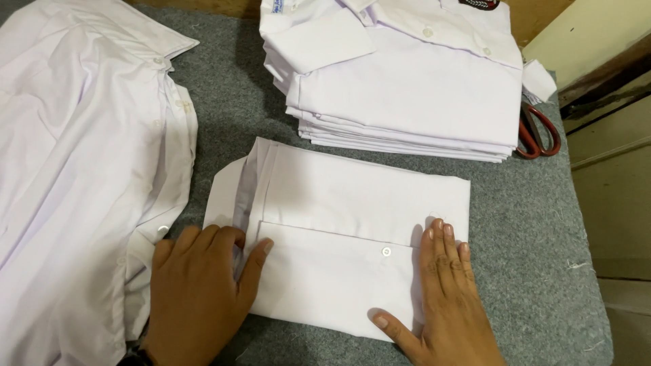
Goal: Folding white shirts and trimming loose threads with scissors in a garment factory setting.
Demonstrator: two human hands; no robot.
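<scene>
Pressing folded white shirt (352, 203) on bench (536, 224) | left hand (196, 285) flat at 8 o'clock | right hand (451, 291) flat at 4 o'clock | both open, gripping nothing | keeping palms spread, edges squared.

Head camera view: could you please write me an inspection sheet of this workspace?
Surface: grey felt-covered table, loose threads at its right edge.
Job's things: folded white shirt lying flat, one button showing.
Clutter: stack of folded white shirts behind; unfolded white shirts at left; red-handled scissors beside the stack.
Grippers: left hand and right hand pressed flat on the folded shirt, fingers open.
Cables: nothing seen.
Surroundings: cream panels at right.
</scene>
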